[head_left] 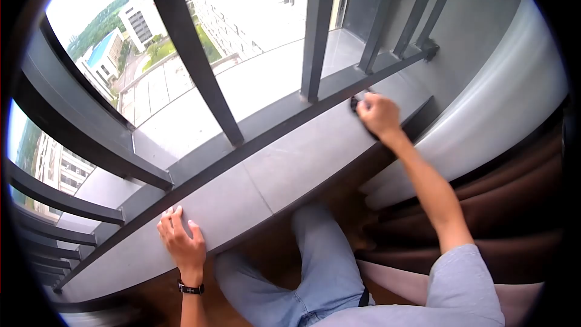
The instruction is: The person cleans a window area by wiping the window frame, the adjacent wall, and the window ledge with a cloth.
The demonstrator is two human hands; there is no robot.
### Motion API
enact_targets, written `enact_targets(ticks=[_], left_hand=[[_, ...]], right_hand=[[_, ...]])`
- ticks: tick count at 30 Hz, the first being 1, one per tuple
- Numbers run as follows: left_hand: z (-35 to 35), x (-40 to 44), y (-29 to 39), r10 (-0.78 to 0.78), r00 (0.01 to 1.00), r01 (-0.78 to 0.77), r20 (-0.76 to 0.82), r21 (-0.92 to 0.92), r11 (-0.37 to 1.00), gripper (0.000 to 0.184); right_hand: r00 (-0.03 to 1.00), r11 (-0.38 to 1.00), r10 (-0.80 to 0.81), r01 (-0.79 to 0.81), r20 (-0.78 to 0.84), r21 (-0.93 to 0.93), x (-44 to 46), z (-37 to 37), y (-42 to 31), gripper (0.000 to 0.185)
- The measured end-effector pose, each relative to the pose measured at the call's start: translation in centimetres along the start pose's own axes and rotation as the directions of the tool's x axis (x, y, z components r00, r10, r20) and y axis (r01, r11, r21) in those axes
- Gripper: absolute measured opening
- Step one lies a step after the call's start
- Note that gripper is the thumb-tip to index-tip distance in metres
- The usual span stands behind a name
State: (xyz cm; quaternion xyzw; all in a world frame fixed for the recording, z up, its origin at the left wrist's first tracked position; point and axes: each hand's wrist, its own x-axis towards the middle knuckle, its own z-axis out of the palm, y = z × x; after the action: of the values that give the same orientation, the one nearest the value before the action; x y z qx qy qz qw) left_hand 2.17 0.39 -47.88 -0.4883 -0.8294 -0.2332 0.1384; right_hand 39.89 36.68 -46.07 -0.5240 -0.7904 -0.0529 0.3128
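Resting on the pale grey window sill (290,163), my left hand (181,236) has its fingers spread, close to the bottom rail of the railing. A dark wristband (190,288) circles that wrist. Farther right along the sill, my right hand (381,114) is closed around a small black object (354,104). Most of the object is covered by my fingers, so its kind cannot be made out. It is down at the sill surface, beside the bottom rail.
Dark grey railing bars (193,54) rise from the bottom rail (272,121) in front of the window. A white curtain (478,109) and a brown curtain (484,206) hang at the right. My legs (327,254) are just below the sill's front edge.
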Motion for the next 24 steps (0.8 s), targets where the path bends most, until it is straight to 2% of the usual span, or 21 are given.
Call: enact_targets(ticks=[1, 3, 4, 5, 6, 7, 9, 10, 12, 13, 14, 15, 17, 18, 19, 22, 24], left_hand=[[-0.1, 0.2, 0.3, 0.012, 1.0, -0.012, -0.021, 0.005, 1.0, 0.037], [-0.5, -0.2, 1.1, -0.01, 1.0, 0.01, 0.012, 0.0, 1.0, 0.037], [-0.1, 0.3, 1.2, 0.005, 1.0, -0.005, -0.007, 0.008, 1.0, 0.037], [-0.2, -0.1, 0.9, 0.014, 1.0, -0.013, -0.011, 0.023, 1.0, 0.036], [-0.4, -0.4, 0.7, 0.002, 1.0, -0.002, -0.009, 0.022, 1.0, 0.036], [-0.4, -0.3, 0.7, -0.01, 1.0, 0.01, -0.004, 0.015, 1.0, 0.036], [-0.1, 0.0, 0.8, -0.018, 1.0, 0.018, -0.024, -0.012, 1.0, 0.036], [0.0, -0.1, 0.5, -0.018, 1.0, 0.018, -0.02, -0.001, 1.0, 0.036], [0.0, -0.4, 0.2, -0.025, 1.0, 0.025, -0.008, 0.011, 1.0, 0.037], [-0.3, -0.5, 0.2, -0.02, 1.0, 0.021, -0.023, 0.021, 1.0, 0.037], [-0.5, -0.5, 0.4, -0.028, 1.0, 0.028, -0.01, 0.017, 0.999, 0.038], [-0.4, -0.4, 0.5, -0.035, 0.999, 0.035, -0.003, 0.01, 0.999, 0.038], [-0.2, -0.3, 0.2, -0.024, 1.0, 0.024, -0.008, -0.007, 1.0, 0.038], [-0.1, -0.3, 0.1, 0.008, 0.999, -0.008, -0.04, 0.005, 1.0, 0.037], [0.1, -0.5, 0.1, 0.036, 0.997, -0.035, -0.062, 0.016, 0.999, 0.036], [0.1, -0.6, 0.0, 0.0, 1.0, 0.0, -0.029, -0.013, 1.0, 0.039], [0.1, -0.6, 0.1, -0.012, 1.0, 0.012, -0.016, 0.007, 1.0, 0.039]], right_hand=[[0.999, 0.992, 0.032, -0.03, 0.012, -0.125, -0.1, -0.3, 1.7, 0.022], [1.0, 0.984, 0.029, -0.029, -0.002, -0.175, 0.4, -0.1, 0.9, 0.021], [0.998, 0.991, -0.009, 0.0, -0.067, -0.135, 0.9, 0.9, -0.2, 0.019], [0.998, 0.994, -0.029, 0.022, -0.061, -0.107, 1.2, 1.7, -2.1, 0.019], [0.997, 0.989, -0.056, 0.063, 0.053, -0.133, 1.5, 3.6, -3.5, 0.02], [0.989, 0.99, -0.124, 0.128, -0.081, 0.054, 1.4, 4.6, -6.7, 0.02], [0.959, 0.96, -0.275, 0.278, -0.064, 0.04, 0.2, 6.1, -12.9, 0.019], [0.951, 0.952, -0.306, 0.307, 0.041, -0.017, -0.4, 7.4, -15.6, 0.018], [0.927, 0.932, -0.344, 0.357, -0.149, 0.066, -2.7, 6.2, -21.2, 0.021], [0.931, 0.912, -0.364, 0.354, 0.012, 0.207, -3.9, 5.6, -22.6, 0.026], [0.913, 0.881, -0.407, 0.383, 0.031, 0.278, -5.0, 4.1, -23.1, 0.021], [0.916, 0.88, -0.402, 0.383, 0.012, 0.28, -5.0, 3.9, -22.1, 0.021], [0.905, 0.838, -0.422, 0.37, 0.048, 0.4, -5.8, 3.3, -18.0, 0.012], [0.947, 0.896, -0.322, 0.298, 0.021, 0.329, -5.1, 2.0, -15.2, 0.008], [0.97, 0.942, -0.241, 0.229, 0.018, 0.247, -4.2, 1.0, -11.8, 0.013], [0.999, 0.999, -0.043, 0.043, -0.002, -0.026, -2.5, -0.8, -0.4, 0.016], [1.0, 0.996, 0.004, -0.004, 0.001, -0.086, -0.9, -0.8, 1.1, 0.017]])
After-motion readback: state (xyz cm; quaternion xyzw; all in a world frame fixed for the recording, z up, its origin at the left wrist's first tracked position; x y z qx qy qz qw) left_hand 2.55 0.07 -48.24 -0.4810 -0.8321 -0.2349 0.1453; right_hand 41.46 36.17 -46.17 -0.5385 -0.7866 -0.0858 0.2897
